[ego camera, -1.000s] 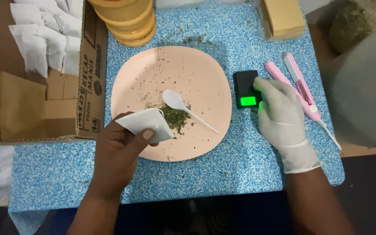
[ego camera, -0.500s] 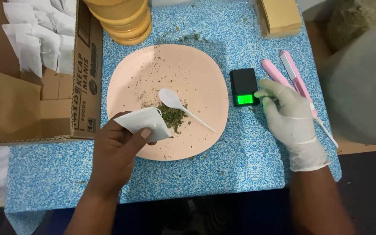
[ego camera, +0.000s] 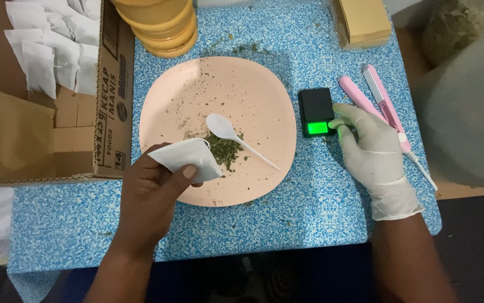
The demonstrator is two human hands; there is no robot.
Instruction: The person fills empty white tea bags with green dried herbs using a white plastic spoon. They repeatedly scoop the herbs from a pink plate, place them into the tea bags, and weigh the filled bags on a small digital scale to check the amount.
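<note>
Left hand (ego camera: 149, 196) fingers pinch a white sachet (ego camera: 186, 159); gloved right hand (ego camera: 368, 151), fingers loose, touches black scale (ego camera: 316, 112)

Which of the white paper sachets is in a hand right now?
The sachet pinched in the left hand over the pink plate; the other sachets lie in the cardboard box.

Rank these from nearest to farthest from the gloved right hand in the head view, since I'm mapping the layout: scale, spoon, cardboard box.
1. Scale: beside the right hand's fingertips.
2. Spoon: on the plate, mid-table.
3. Cardboard box: far left.
</note>
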